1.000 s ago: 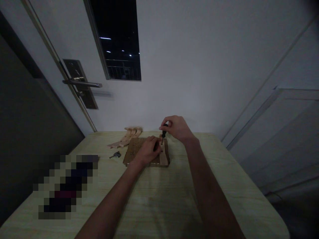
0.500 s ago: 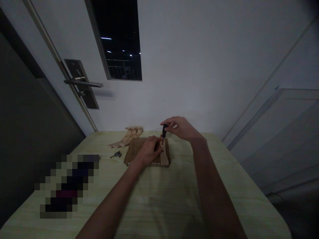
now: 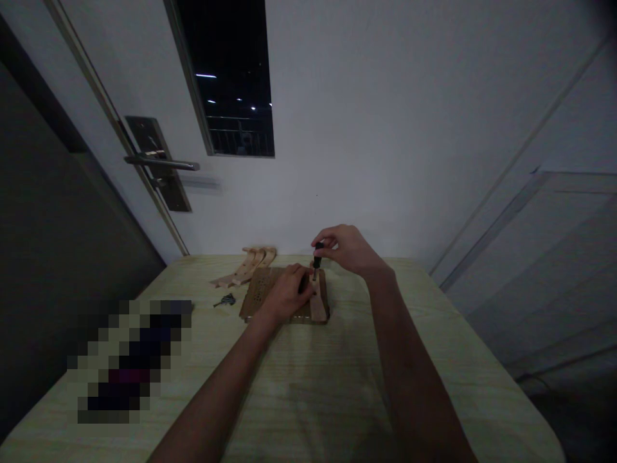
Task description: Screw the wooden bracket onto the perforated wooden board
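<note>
My right hand (image 3: 349, 249) has its fingers closed around the black handle of a screwdriver (image 3: 317, 262). The screwdriver stands nearly upright, its tip down at the upper part of a pale wooden piece (image 3: 318, 310) with dark holes. That piece lies along the right side of a flat brown slab (image 3: 260, 290), perhaps cardboard, with markings on its left. Resting across the slab, my left hand (image 3: 288, 292) grips the wooden piece's left edge with curled fingers, close to the screwdriver tip. Whatever the tip touches is too small to make out.
Left of the slab lies a small heap of screws (image 3: 227, 300). Behind it are several curved wooden pieces (image 3: 255, 265) with holes. A blurred-out dark object (image 3: 137, 357) is on the left of the light wood table (image 3: 434, 386). A white door with a lever handle (image 3: 166, 163) rises behind.
My right hand's fingers have shifted around the screwdriver handle, covering more of it, and the wrist has moved slightly left. My left hand and the wooden piece are still.
</note>
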Demonstrator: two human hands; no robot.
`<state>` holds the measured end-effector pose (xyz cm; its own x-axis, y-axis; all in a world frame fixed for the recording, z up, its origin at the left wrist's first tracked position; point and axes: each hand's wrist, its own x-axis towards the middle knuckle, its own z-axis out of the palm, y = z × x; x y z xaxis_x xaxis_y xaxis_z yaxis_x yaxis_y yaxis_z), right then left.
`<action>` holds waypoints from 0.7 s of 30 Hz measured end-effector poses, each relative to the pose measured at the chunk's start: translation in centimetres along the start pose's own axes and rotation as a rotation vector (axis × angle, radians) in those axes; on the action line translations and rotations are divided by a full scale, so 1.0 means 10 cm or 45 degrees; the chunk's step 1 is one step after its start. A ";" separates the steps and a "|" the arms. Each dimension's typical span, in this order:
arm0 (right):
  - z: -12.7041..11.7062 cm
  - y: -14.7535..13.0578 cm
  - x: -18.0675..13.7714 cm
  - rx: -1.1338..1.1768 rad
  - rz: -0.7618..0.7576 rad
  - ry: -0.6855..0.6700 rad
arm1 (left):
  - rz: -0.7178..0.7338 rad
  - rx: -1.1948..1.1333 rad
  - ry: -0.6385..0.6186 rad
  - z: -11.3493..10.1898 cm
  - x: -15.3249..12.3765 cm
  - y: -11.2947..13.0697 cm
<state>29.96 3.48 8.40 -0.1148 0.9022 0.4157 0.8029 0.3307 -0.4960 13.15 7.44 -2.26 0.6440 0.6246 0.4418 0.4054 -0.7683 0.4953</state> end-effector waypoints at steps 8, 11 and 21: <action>0.01 0.01 -0.01 -0.095 0.089 0.070 | 0.003 0.017 0.000 0.00 0.00 0.00; 0.02 -0.01 -0.02 -0.087 0.106 0.078 | 0.003 0.012 -0.002 -0.01 0.00 0.02; 0.08 0.02 0.02 -0.106 0.204 0.112 | 0.004 0.023 -0.007 -0.01 0.01 0.02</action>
<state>29.62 3.93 7.82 0.0669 0.9127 0.4032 0.8529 0.1574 -0.4978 13.20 7.37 -2.03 0.6488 0.6216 0.4390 0.4152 -0.7726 0.4803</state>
